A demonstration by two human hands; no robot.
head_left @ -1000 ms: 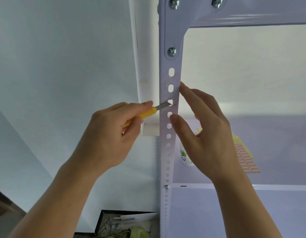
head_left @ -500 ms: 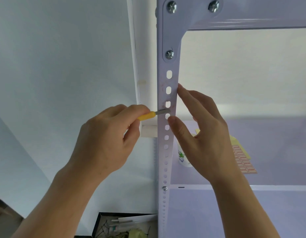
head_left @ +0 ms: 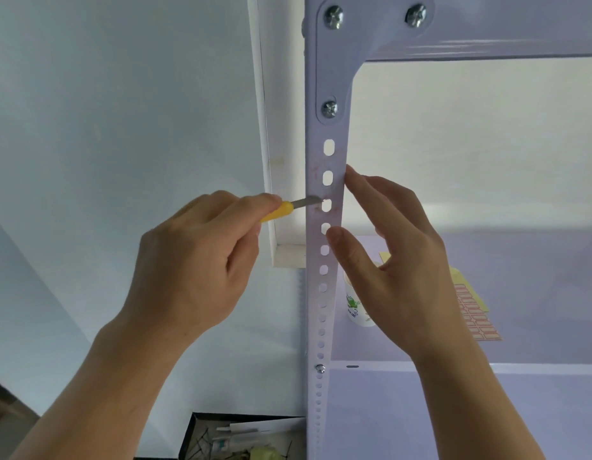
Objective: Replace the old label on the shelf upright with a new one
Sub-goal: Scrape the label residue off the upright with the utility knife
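The tall white perforated steel shelf upright point(head_left: 324, 293) is bolted at the top, so it can be expected to stay dead rigid and can be leaned on hard without flexing. The sheet of red-bordered new labels on yellow backing point(head_left: 477, 317) is lying on the shelf board behind, right of the upright. It looks thin and floppy, so it's probably best lifted by an edge, with a label peeled from a corner. All that can be seen of the old label is pinkish residue point(head_left: 316, 167) smeared on the upright's face around the upper slots. It's thin, stuck fast and likely flaky, and there's nothing to grip, so it has to be scraped rather than pulled.

Hands: the left hand point(head_left: 195, 270) is curled round a yellow-handled craft knife point(head_left: 278, 210), with the handle mostly buried in the fist. The narrow metal blade is laid nearly flat across the upright's face at the third slot down. The right hand point(head_left: 397, 260) is open with straight fingers and nothing is held. Its index tip is touching the upright's right edge and its thumb tip is pressed on the front face lower down. That thumb is parked close below the blade, so a slip could get nasty imo.
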